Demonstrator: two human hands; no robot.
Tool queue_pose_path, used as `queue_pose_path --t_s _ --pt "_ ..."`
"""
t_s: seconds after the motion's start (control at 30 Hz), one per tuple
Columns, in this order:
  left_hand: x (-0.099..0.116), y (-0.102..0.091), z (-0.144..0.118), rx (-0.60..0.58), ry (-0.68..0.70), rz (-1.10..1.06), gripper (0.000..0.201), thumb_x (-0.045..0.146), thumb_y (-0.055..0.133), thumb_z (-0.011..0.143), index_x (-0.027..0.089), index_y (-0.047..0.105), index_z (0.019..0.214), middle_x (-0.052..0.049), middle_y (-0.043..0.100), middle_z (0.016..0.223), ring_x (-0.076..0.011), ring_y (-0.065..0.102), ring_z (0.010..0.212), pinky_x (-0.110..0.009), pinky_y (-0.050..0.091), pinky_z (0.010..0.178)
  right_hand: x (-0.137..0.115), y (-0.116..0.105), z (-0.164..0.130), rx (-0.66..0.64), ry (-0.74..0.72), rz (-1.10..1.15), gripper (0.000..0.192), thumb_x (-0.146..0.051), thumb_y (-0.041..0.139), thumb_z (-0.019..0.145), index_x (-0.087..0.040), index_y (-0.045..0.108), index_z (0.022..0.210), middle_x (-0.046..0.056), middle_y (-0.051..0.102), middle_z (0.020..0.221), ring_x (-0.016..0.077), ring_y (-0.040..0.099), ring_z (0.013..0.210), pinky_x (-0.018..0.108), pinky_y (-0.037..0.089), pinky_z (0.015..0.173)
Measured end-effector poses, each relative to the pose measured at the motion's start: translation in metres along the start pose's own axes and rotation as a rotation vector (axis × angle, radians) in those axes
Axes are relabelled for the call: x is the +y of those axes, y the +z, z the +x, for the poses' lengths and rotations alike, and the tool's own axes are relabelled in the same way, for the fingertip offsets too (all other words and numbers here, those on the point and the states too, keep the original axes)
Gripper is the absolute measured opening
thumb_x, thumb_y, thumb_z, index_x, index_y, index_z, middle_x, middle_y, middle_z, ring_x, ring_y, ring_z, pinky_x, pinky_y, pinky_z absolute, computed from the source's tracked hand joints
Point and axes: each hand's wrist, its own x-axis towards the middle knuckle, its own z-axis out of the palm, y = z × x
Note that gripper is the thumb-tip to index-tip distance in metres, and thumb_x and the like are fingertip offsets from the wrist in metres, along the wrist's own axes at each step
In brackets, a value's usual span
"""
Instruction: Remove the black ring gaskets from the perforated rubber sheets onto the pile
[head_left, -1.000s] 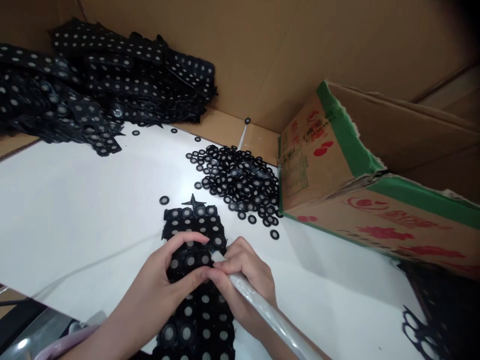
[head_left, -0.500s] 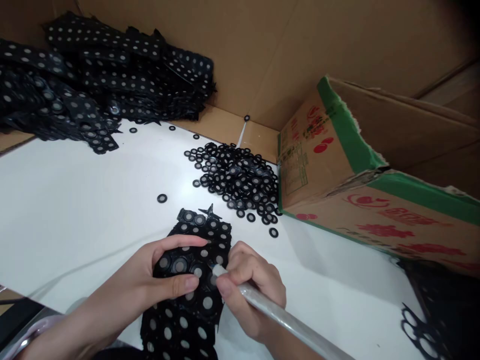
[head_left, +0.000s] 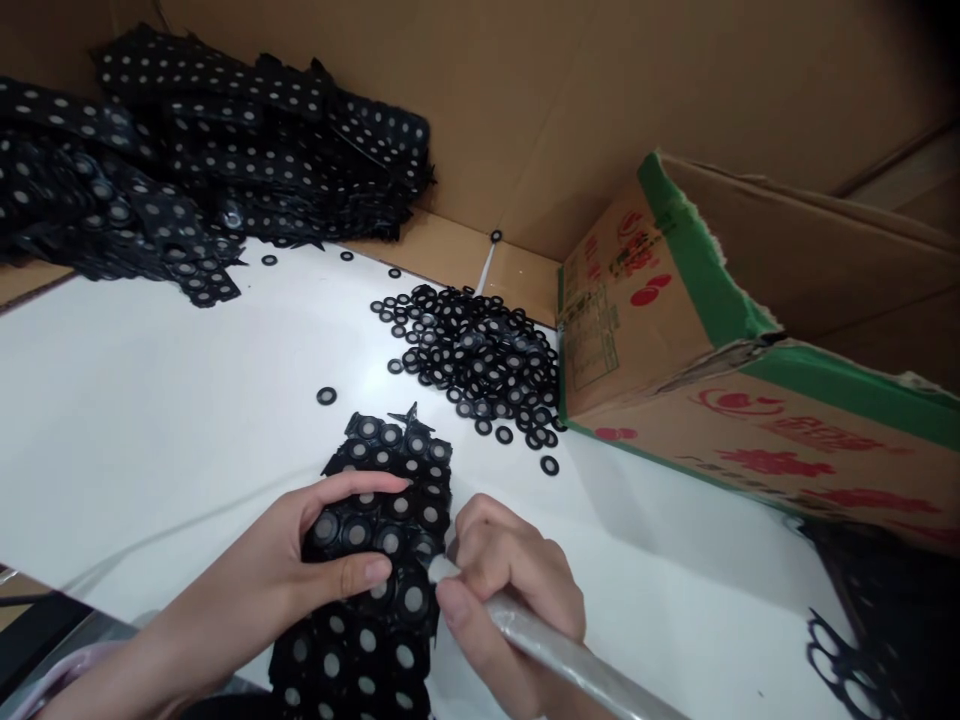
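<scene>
A black rubber sheet of moulded rings with pale round centres (head_left: 365,637) lies in front of me on the white table. My left hand (head_left: 300,555) grips its left side, thumb and forefinger spread over the top face; the other fingers are hidden beneath. In my right hand (head_left: 517,580) is a pen-shaped tool with a white tip and a pale, wrapped handle (head_left: 559,650), pinched between thumb and fingers. The tool's end is at the sheet's right edge; its very point is too small to make out. Beyond the sheet sits a heap of loose black rings (head_left: 480,350).
Stacked ring sheets (head_left: 255,150) fill the back left. A cardboard box with green edges (head_left: 645,300) stands at the right, against the heap. Black scrap webbing with holes (head_left: 847,660) lies at the lower right. A single ring (head_left: 326,396) rests on the white table (head_left: 187,370).
The sheet's top has shifted slightly left. My right hand and the tool have moved a little right and down, with the tip now at the sheet's edge rather than over it.
</scene>
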Motion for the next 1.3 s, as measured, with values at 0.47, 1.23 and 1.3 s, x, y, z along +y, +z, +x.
queue_pose_path --t_s 0.47,1.23,1.3 --pt "-0.0048 -0.0021 0.0015 -0.035 -0.015 0.171 0.032 0.031 0.081 0.072 0.038 0.078 0.103 0.005 0.076 0.119 -0.0326 0.065 0.114 -0.05 0.037 0.112 0.005 0.0003 -0.0076 -0.112 -0.059 -0.17 0.026 -0.004 0.058 0.079 -0.022 0.043 0.07 -0.006 0.041 0.057 0.0119 0.041 0.055 0.028 0.034 0.052" --pt "-0.0057 0.0017 -0.0004 -0.006 -0.014 0.213 0.033 0.034 0.08 0.073 0.041 0.079 0.105 0.006 0.078 0.119 -0.0302 0.067 0.117 -0.042 0.048 0.108 0.0068 0.0037 -0.0044 -0.167 -0.077 -0.219 0.025 -0.003 0.056 0.078 -0.023 0.041 0.072 -0.006 0.039 0.06 0.0134 0.045 0.059 0.03 0.036 0.058" --pt "-0.0068 0.0037 -0.0012 0.011 -0.001 0.228 0.032 0.035 0.08 0.073 0.04 0.08 0.106 0.006 0.078 0.118 -0.0297 0.067 0.117 -0.04 0.048 0.108 0.0081 0.0046 -0.0042 -0.171 -0.11 -0.243 0.024 -0.004 0.054 0.079 -0.022 0.04 0.071 -0.005 0.037 0.061 0.0136 0.043 0.06 0.03 0.035 0.059"
